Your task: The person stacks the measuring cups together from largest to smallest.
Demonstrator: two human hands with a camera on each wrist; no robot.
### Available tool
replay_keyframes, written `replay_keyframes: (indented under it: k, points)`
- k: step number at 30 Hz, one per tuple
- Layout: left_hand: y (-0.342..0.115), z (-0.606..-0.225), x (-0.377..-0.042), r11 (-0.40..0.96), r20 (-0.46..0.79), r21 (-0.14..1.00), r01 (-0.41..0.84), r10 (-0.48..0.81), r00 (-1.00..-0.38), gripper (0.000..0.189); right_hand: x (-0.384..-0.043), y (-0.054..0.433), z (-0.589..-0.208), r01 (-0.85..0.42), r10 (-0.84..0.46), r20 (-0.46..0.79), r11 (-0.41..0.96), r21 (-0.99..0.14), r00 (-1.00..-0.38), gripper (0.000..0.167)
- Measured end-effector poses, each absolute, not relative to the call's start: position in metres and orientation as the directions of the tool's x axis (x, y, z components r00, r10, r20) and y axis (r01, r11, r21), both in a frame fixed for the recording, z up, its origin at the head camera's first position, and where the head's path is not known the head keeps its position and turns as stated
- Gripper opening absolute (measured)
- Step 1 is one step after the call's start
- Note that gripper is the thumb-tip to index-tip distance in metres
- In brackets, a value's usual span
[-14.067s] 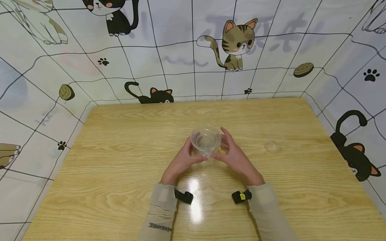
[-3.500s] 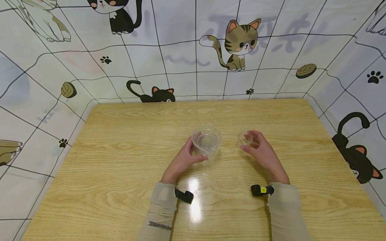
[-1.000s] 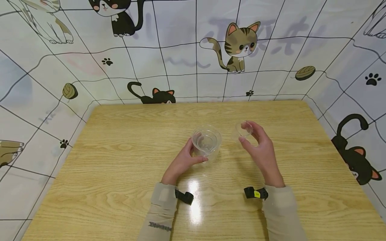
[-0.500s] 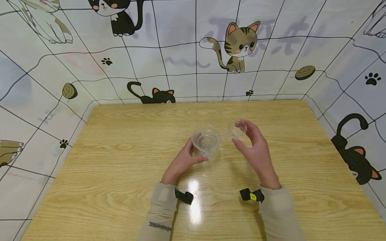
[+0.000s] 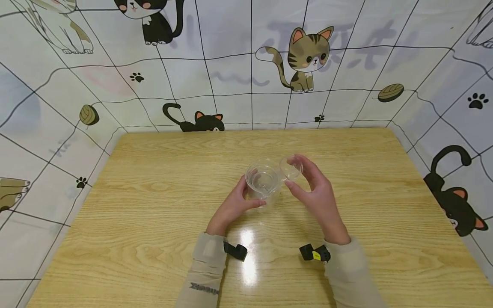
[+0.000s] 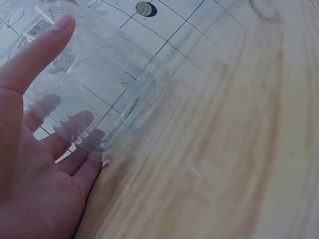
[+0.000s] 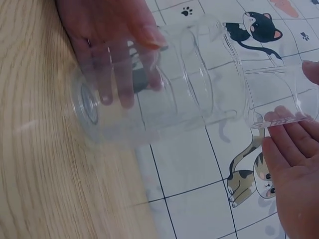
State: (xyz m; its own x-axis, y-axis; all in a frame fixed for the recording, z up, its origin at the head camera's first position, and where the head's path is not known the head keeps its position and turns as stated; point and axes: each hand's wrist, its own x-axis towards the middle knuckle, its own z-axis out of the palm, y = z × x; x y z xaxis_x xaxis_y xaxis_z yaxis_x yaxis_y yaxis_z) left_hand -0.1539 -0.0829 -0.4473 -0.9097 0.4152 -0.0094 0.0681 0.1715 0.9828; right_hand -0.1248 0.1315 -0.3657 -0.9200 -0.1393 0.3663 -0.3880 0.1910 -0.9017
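Note:
A large clear cylindrical cup (image 5: 263, 179) stands upright on the wooden table, its round rim facing up. My left hand (image 5: 234, 206) grips its left side; in the left wrist view the thumb lies across the clear wall (image 6: 109, 84) and the fingers show through behind it. Just right of the rim, a smaller clear cup (image 5: 289, 169) is raised above the table between the thumb and fingers of my right hand (image 5: 316, 199). From the right wrist, the small cup's bottom (image 7: 259, 99) appears right at the large cup's rim (image 7: 232, 55).
The wooden table (image 5: 161, 184) spreads out around both hands. A white cloth printed with cats (image 5: 231, 72) hangs behind it and along both sides. Black straps with small devices (image 5: 236, 251) are worn at both wrists.
Earlier both hands held the large cup while the small one stood at right. My right hand has since picked up the small cup, lifted it and brought it left to the large rim.

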Motion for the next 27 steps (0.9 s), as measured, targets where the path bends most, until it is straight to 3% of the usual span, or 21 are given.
replay_keyframes:
  k: [12, 27]
  points:
    - [-0.082, -0.445, -0.154, 0.158, 0.001, 0.985, 0.073, 0.414, -0.910, 0.086, -0.123, 0.118, -0.369, -0.387, -0.188, 0.356, 0.172, -0.906, -0.916, 0.056]
    - [-0.082, -0.447, -0.154, 0.151, 0.001, 0.986, 0.071, 0.421, -0.907, 0.086, -0.132, 0.118, -0.392, -0.342, -0.198, 0.291, 0.313, -0.886, -0.936, 0.056]
